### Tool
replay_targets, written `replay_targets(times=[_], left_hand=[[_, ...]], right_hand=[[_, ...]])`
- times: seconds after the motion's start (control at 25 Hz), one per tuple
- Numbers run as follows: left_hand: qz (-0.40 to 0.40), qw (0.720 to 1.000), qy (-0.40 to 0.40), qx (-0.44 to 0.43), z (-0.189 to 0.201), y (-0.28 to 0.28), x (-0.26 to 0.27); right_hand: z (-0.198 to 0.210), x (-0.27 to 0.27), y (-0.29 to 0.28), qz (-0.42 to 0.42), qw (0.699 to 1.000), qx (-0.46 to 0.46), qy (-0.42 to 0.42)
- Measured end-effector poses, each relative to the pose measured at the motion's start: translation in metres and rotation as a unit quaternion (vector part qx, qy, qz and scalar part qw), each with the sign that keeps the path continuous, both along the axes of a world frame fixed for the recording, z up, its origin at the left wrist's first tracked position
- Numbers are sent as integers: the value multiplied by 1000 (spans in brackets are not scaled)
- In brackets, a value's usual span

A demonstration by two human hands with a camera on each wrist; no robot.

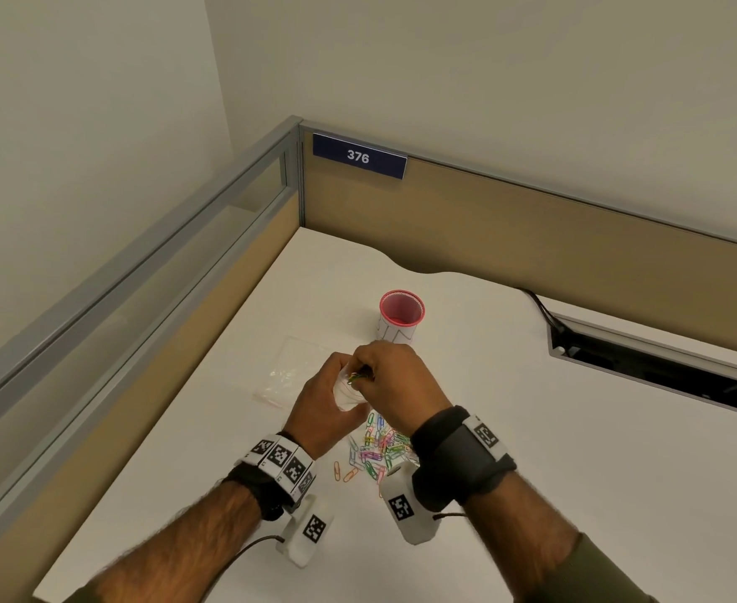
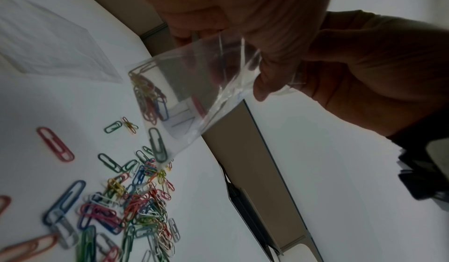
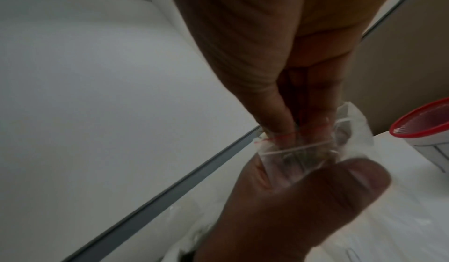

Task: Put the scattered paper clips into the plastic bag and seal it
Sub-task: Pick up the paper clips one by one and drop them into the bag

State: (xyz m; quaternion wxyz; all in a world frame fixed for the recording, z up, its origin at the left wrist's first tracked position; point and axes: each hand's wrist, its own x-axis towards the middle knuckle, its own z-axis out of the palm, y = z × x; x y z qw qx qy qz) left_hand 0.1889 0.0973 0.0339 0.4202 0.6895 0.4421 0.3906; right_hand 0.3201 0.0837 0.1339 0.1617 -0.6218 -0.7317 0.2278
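My left hand [image 1: 336, 391] holds a small clear plastic bag [image 1: 348, 396] upright above the table, fingers curled round its upper part. My right hand [image 1: 364, 376] pinches a few coloured paper clips [image 1: 356, 377] at the bag's mouth. In the right wrist view its fingertips [image 3: 279, 124] are pushed into the opening by the bag's red strip [image 3: 352, 136]. The left wrist view shows the bag [image 2: 194, 85] with several clips [image 2: 149, 97] inside. A loose pile of paper clips [image 1: 375, 448] lies on the white table below both hands.
A pink-lined cup [image 1: 401, 315] stands just beyond the hands. Spare clear bags [image 1: 286, 376] lie flat to the left. A cable slot [image 1: 662, 363] is cut into the table at the right. Partition walls [image 1: 531, 219] close off the back and left.
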Motion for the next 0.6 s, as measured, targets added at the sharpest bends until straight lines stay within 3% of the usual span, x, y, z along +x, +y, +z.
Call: replay_targets(times=[0.12, 0.2, 0.32, 0.4, 0.48, 0.6], left_hand=[[9, 1000, 4, -8, -1, 0, -2], [8, 1000, -4, -13, 0, 0, -4], [7, 999, -30, -26, 1, 0, -7], [16, 999, -36, -35, 1, -1, -12], [26, 998, -42, -40, 2, -1, -19], [36, 997, -45, -42, 3, -1, -31]], right_hand=[[5, -4, -1, 10, 1000, 15, 2], [16, 1, -4, -1, 998, 32, 56], [27, 24, -4, -67, 981, 67, 172], [11, 52, 1, -121, 971, 63, 196], [-24, 81, 11, -169, 976, 26, 136], [-86, 107, 21, -172, 981, -77, -42]])
